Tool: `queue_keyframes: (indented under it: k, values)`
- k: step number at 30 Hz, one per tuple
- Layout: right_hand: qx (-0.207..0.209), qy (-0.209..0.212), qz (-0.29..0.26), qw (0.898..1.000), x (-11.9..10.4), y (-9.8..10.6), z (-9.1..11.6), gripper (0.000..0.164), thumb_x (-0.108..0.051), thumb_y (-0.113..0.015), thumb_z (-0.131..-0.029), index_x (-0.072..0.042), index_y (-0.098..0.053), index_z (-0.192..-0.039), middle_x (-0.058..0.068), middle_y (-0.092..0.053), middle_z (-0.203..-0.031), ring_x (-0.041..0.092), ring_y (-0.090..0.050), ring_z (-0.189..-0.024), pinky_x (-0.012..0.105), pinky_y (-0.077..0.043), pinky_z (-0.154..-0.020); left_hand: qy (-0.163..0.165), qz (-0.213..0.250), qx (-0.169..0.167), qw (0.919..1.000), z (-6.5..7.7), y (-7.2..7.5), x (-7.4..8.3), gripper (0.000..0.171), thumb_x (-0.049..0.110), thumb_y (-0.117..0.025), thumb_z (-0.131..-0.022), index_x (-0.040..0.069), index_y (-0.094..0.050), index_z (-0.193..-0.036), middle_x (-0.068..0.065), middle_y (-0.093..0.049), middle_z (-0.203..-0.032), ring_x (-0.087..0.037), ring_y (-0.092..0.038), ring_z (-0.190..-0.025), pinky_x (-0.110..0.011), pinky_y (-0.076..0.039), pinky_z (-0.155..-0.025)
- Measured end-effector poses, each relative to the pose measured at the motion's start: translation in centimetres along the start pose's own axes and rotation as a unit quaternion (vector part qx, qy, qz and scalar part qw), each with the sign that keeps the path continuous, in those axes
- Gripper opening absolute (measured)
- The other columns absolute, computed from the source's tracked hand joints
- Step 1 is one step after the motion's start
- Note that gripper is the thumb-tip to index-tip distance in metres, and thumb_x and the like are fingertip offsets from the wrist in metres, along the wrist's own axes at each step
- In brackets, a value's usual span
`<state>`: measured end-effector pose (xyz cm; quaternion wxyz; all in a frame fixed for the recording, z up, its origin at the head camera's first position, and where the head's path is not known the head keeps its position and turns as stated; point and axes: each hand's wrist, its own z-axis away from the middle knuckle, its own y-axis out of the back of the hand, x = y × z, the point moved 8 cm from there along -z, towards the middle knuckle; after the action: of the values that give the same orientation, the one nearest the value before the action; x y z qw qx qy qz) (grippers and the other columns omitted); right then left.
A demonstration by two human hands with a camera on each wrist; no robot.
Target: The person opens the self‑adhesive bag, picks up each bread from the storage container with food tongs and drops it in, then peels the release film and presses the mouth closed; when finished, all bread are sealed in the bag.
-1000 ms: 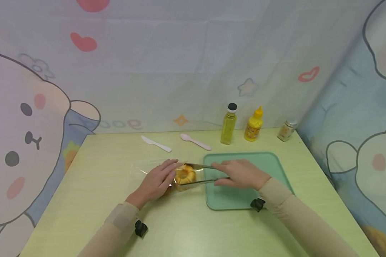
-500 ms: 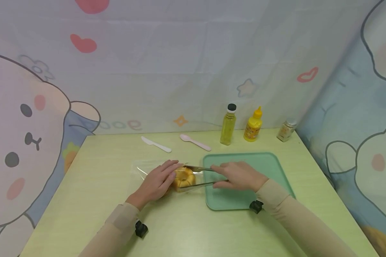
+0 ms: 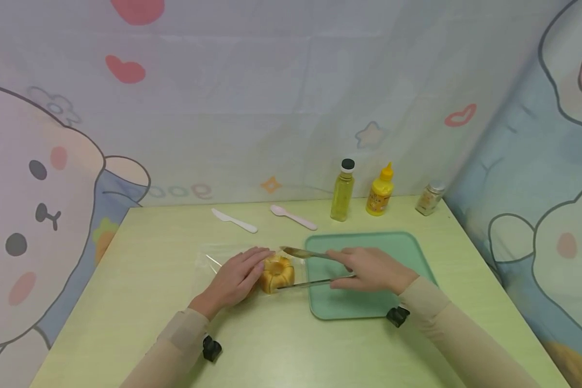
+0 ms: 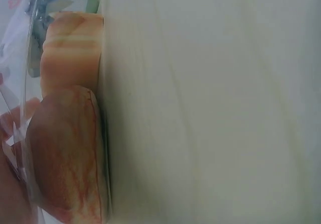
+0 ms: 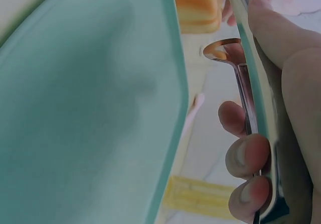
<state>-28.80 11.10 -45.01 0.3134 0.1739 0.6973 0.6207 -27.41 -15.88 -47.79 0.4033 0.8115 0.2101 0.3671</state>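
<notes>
My left hand (image 3: 235, 275) rests, fingers extended, over a clear plastic bag (image 3: 206, 261). Just past its fingertips sits a golden, ring-shaped bread (image 3: 282, 279) in the bag. Under that hand is a browner bun (image 4: 65, 153), mostly hidden in the head view but plain in the left wrist view, end to end with the golden one. My right hand (image 3: 371, 269) grips metal tongs (image 3: 315, 254) with their arms spread. The far arm ends in a spoon-like head (image 5: 220, 50). Both tips point left at the bread, with no bread pinched between them.
A green tray (image 3: 327, 307) lies under the right hand. Behind are a white plastic knife (image 3: 235, 220), a pink spoon (image 3: 293, 217), a bottle of yellow liquid (image 3: 341, 194), a yellow squeeze bottle (image 3: 380, 194) and a small jar (image 3: 430, 198). A printed cloth (image 3: 223, 108) hangs behind the table.
The right hand and tongs have drawn back slightly to the right, so the tips that flanked the golden bread now reach less far over it. The left hand has stayed on the bag.
</notes>
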Motion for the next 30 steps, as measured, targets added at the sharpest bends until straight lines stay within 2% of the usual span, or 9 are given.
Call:
queue_keyframes:
  k: [7, 11, 16, 23, 30]
  values:
    - [0.019, -0.019, -0.016, 1.0, 1.2, 1.4, 2.1, 0.074, -0.063, -0.065, -0.098, -0.012, -0.057, -0.151, 0.001, -0.07, -0.1, 0.0, -0.056, -0.07, 0.026, -0.051, -0.063, -0.006, 0.001, 0.001, 1.0, -0.1, 0.0, -0.1, 0.039, 0.022, -0.051, -0.111, 0.018, -0.062, -0.148, -0.006, -0.062, -0.149, -0.033, -0.056, -0.14, -0.057, -0.044, -0.114]
    - [0.026, -0.032, -0.031, 0.999, 1.9, 2.2, 3.3, 0.073, -0.061, -0.067, -0.098, -0.011, -0.057, -0.151, -0.002, -0.064, -0.09, 0.001, -0.047, -0.065, 0.024, -0.044, -0.059, -0.012, 0.003, 0.003, 0.9999, -0.2, 0.0, 0.0, 0.038, 0.02, -0.05, -0.111, 0.018, -0.062, -0.147, -0.006, -0.062, -0.148, -0.033, -0.057, -0.139, -0.057, -0.045, -0.114]
    - [0.044, -0.053, -0.035, 0.997, 3.3, 2.9, 5.1, 0.077, -0.061, -0.068, -0.097, -0.009, -0.055, -0.152, -0.004, -0.06, -0.088, 0.0, -0.038, -0.06, 0.022, -0.04, -0.057, -0.017, 0.002, 0.007, 0.9998, -0.2, -0.1, 0.1, 0.037, 0.02, -0.05, -0.111, 0.017, -0.063, -0.146, -0.006, -0.063, -0.146, -0.033, -0.057, -0.138, -0.056, -0.045, -0.113]
    - [0.088, -0.109, -0.032, 0.99, 5.5, 3.7, 8.1, 0.076, -0.055, -0.069, -0.099, -0.02, -0.044, -0.161, -0.006, -0.061, -0.097, -0.001, -0.039, -0.056, 0.023, -0.04, -0.056, -0.012, 0.0, 0.001, 0.9999, -0.1, -0.1, 0.0, 0.037, 0.02, -0.049, -0.112, 0.017, -0.063, -0.146, -0.006, -0.063, -0.146, -0.031, -0.057, -0.139, -0.056, -0.045, -0.114]
    - [0.133, -0.155, -0.039, 0.978, 7.3, 4.2, 11.3, 0.072, -0.043, -0.068, -0.103, -0.012, -0.04, -0.161, 0.0, -0.066, -0.106, 0.001, -0.045, -0.06, 0.025, -0.043, -0.059, -0.015, 0.0, 0.006, 0.9999, -0.1, 0.0, 0.1, 0.038, 0.02, -0.05, -0.111, 0.017, -0.063, -0.146, -0.006, -0.063, -0.146, -0.031, -0.058, -0.137, -0.056, -0.046, -0.113]
